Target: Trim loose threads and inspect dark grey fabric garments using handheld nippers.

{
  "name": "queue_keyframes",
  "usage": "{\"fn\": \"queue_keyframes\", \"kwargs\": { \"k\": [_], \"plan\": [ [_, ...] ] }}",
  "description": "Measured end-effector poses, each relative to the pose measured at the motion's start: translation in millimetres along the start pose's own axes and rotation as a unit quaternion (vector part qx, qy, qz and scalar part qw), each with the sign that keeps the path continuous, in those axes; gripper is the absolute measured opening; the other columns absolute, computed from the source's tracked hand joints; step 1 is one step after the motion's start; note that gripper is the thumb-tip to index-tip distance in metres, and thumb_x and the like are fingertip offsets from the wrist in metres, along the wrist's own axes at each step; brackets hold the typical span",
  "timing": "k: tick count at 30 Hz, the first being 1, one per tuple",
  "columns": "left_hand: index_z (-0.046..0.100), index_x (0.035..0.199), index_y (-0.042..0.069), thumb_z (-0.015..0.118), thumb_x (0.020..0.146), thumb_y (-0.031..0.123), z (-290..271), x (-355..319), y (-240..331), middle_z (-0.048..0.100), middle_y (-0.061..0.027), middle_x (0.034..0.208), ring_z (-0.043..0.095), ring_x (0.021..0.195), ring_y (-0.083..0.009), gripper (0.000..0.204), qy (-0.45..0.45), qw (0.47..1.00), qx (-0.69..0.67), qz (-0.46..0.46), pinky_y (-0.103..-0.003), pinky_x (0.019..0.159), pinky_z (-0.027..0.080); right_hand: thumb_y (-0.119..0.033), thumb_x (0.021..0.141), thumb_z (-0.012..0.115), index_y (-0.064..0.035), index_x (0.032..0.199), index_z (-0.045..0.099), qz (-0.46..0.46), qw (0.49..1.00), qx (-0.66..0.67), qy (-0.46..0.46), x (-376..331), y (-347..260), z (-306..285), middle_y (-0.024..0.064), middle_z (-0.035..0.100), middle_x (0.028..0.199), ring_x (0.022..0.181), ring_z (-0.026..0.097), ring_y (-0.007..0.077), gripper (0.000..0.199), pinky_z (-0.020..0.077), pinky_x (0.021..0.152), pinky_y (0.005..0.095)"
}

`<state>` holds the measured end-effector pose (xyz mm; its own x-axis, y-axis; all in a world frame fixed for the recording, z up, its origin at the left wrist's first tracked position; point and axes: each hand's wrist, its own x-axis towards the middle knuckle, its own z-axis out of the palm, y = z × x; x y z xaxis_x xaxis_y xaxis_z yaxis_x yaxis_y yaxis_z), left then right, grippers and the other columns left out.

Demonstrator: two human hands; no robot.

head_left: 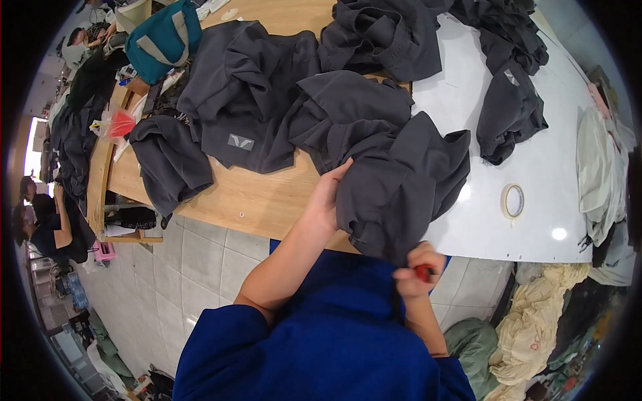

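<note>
A dark grey fabric garment [394,184] is bunched up in front of me, over the table's near edge. My left hand [328,194] grips its left side, the thumb resting on the cloth and the other fingers mostly hidden. Close to the garment's lower right corner is my right hand [418,271], slightly blurred and closed around a small red object [424,272] whose kind I cannot make out. Behind, another grey garment [348,107] touches the one I hold. To the left lies a larger grey piece [247,100] with a light rectangular patch.
The table has a wooden part [234,200] and a white part [461,227]. A tape roll [513,201] lies on the white surface. More grey garments [511,113] lie at the back right. A teal bag [160,43] stands far left. Cream cloth [535,327] is heaped at lower right.
</note>
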<state>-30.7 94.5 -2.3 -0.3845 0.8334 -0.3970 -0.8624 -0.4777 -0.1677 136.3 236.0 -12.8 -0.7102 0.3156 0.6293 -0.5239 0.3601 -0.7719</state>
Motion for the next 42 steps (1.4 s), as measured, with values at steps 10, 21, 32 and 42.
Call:
{"fn": "queue_keyframes", "kwargs": {
  "k": [10,21,32,42],
  "plan": [
    [0.033,0.135,0.008,0.037,0.097,0.034,51.8,-31.1,-35.4,0.044,-0.0137,0.131,0.046,0.119,-0.0234,0.046,-0.007,0.986,0.087,0.143,-0.037,0.1,0.037,0.004,0.064,0.07,-0.0016,0.082,0.063,0.019,0.967,-0.252,0.016,41.0,-21.8,22.0,0.0032,0.043,0.056,0.049,0.041,0.0131,0.02,0.0301,0.046,0.0244],
    [-0.009,0.143,0.02,0.064,0.083,0.016,25.9,-54.0,-81.4,0.024,-0.0137,0.141,0.032,0.126,-0.0187,0.094,-0.125,0.853,0.454,0.223,-0.034,0.101,0.031,-0.001,0.056,0.067,-0.0077,0.082,0.068,-0.108,0.97,-0.218,-0.009,53.6,-36.8,10.0,0.0002,0.038,0.057,0.05,0.038,0.0149,0.026,0.0287,0.048,0.0272],
    [0.022,0.138,0.009,0.058,0.08,-0.007,51.1,-49.6,-74.2,0.037,-0.009,0.128,0.04,0.118,-0.0143,0.07,-0.048,0.869,0.408,0.275,-0.027,0.099,0.034,-0.015,0.072,0.069,-0.0038,0.093,0.065,-0.026,1.0,0.0,-0.008,51.9,-45.8,5.5,-0.0006,0.04,0.055,0.047,0.042,0.0125,0.024,0.0298,0.048,0.0263],
    [0.025,0.135,0.005,0.06,0.078,-0.01,47.5,-48.1,-75.8,0.039,-0.0086,0.125,0.044,0.114,-0.0144,0.069,-0.105,0.786,0.503,0.343,-0.027,0.096,0.037,-0.003,0.071,0.072,-0.0042,0.085,0.068,0.124,0.985,-0.116,-0.025,66.1,-61.7,7.9,-0.0001,0.046,0.054,0.049,0.039,0.008,0.015,0.0284,0.045,0.0223]
  ]
}}
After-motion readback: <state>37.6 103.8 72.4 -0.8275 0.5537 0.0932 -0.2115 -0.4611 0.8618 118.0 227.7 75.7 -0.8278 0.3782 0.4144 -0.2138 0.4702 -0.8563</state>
